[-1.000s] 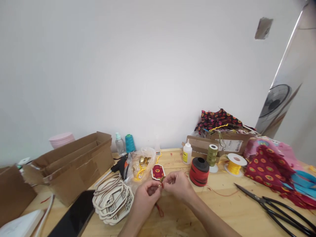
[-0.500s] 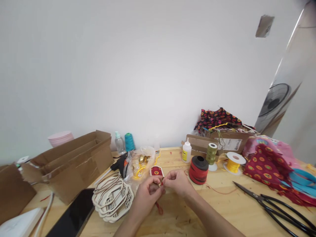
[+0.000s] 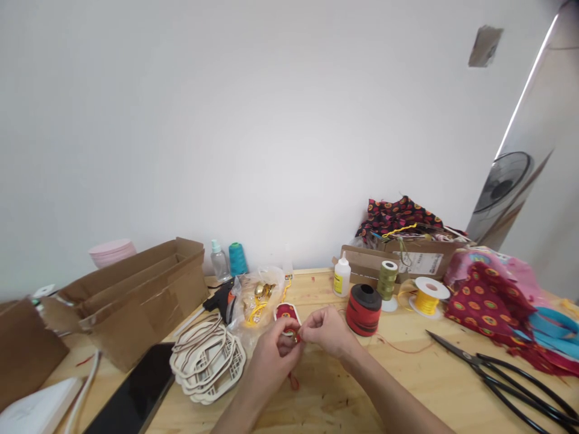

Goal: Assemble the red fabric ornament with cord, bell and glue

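Observation:
My left hand (image 3: 274, 357) and my right hand (image 3: 328, 332) meet over the wooden table (image 3: 407, 386), fingertips pinched together. Between them is a small gold bead (image 3: 295, 336) on a red cord (image 3: 293, 380) that hangs down below my left hand. Both hands are closed on this bead and cord. Just behind the fingers lies a small red patterned ornament (image 3: 287, 312) with a white edge. A red spool (image 3: 364, 310) stands right of my right hand.
A stack of wooden cut-out frames (image 3: 208, 364) and a black phone (image 3: 131, 392) lie to the left, beside cardboard boxes (image 3: 131, 301). A glue gun (image 3: 221, 301), a bag of gold bits (image 3: 260, 298), glue bottle (image 3: 342, 276), olive and yellow spools, fabric (image 3: 493, 307) and black scissors (image 3: 506, 377) are around.
The hands stay together on the bead; they have shifted slightly toward me and the fingers have moved a little on the cord. The view has tilted marginally.

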Action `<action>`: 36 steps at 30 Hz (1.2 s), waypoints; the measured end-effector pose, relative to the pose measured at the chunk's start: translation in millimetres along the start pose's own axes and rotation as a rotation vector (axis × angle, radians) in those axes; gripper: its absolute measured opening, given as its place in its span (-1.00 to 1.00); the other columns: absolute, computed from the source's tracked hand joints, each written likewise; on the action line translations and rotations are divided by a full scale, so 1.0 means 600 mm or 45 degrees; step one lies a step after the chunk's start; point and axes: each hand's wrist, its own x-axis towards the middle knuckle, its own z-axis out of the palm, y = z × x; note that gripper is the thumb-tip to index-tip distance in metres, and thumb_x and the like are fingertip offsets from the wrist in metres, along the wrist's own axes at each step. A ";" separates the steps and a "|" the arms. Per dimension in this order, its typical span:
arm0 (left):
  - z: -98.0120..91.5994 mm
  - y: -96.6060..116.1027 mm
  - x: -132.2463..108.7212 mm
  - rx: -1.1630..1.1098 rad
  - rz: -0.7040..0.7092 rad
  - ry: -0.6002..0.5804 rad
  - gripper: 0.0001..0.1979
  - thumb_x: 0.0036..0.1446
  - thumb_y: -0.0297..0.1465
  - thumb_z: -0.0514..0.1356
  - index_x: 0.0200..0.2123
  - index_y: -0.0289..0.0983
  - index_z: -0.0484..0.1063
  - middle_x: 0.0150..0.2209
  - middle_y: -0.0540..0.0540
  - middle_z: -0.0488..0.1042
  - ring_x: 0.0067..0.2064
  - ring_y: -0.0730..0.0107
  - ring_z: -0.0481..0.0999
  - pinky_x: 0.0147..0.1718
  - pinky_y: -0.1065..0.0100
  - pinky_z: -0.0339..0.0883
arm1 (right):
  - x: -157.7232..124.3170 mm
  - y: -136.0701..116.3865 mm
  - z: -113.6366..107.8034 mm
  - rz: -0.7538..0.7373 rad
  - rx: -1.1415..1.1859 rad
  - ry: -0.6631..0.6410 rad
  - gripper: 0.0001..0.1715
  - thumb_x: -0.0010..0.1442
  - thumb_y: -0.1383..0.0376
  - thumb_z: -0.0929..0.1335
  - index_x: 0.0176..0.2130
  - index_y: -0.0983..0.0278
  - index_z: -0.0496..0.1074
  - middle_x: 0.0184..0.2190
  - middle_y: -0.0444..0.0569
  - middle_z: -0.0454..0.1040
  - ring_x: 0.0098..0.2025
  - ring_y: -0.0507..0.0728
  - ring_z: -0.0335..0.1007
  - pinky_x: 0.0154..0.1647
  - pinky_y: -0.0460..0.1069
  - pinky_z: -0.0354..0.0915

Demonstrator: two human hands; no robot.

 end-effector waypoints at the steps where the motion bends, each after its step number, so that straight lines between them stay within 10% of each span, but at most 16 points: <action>1: 0.000 0.002 0.000 0.036 0.043 0.024 -0.87 -0.02 -0.43 0.10 -0.32 -0.23 0.28 -0.47 0.04 0.38 -0.49 0.48 0.40 -0.53 0.47 0.29 | 0.000 0.000 0.000 0.004 0.002 -0.001 -0.89 -0.32 0.47 0.28 -0.76 0.34 0.35 -0.82 -0.26 0.21 -0.70 -0.10 0.03 -0.66 -0.16 -0.05; 12: -0.025 -0.001 0.002 0.299 0.303 0.127 -0.90 0.02 -0.44 0.09 -0.39 -0.22 0.40 -0.11 -0.13 0.34 -0.07 0.29 0.34 -0.16 0.30 0.28 | -0.002 -0.006 -0.009 0.054 0.004 -0.002 -0.88 -0.26 0.45 0.28 -0.72 0.35 0.37 -0.83 -0.27 0.18 -0.73 -0.12 -0.09 -0.69 -0.15 -0.17; 36: -0.037 0.015 -0.004 0.379 0.386 0.130 -0.93 0.01 -0.43 0.11 -0.42 -0.21 0.40 -0.16 -0.10 0.39 -0.04 0.28 0.31 -0.03 0.26 0.11 | -0.022 -0.019 -0.020 0.130 0.333 -0.411 -0.88 -0.20 0.36 0.28 -0.67 0.32 0.22 -0.80 -0.34 -0.02 -0.74 -0.15 -0.32 -0.71 -0.11 -0.39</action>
